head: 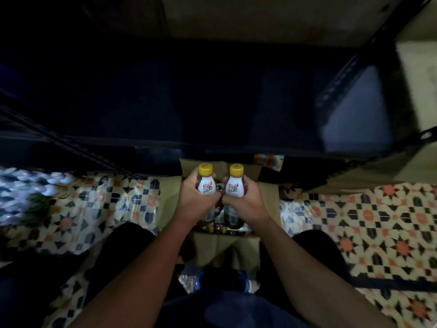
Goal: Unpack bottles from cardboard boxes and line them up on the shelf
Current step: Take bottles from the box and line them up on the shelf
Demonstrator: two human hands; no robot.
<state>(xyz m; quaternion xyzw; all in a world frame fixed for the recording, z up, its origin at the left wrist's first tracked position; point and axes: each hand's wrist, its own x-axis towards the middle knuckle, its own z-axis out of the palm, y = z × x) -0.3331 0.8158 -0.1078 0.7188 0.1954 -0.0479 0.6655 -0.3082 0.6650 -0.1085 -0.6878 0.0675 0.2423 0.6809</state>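
1. The left hand (192,198) grips the left bottle (205,183) round its body, fingers curled about it, just left of the frame's centre.
2. The right hand (246,200) grips the right bottle (234,184) the same way, just right of centre.
3. Both bottles stand upright and side by side, near each other but apart; each has a yellow cap and a white label above the fingers.
4. The two hands meet at the thumbs, below the labels.
5. Under the hands lies an open cardboard box (268,204) on the floor, with more bottles (220,229) inside it, partly hidden and dim.
6. The dark shelf (212,102) fills the upper half of the frame, above and beyond the held bottles.
7. The patterned tile floor (354,221) spreads to the left and right of the box.
8. A blue round thing (221,279) shows at the bottom centre, between the forearms; what it is cannot be told.
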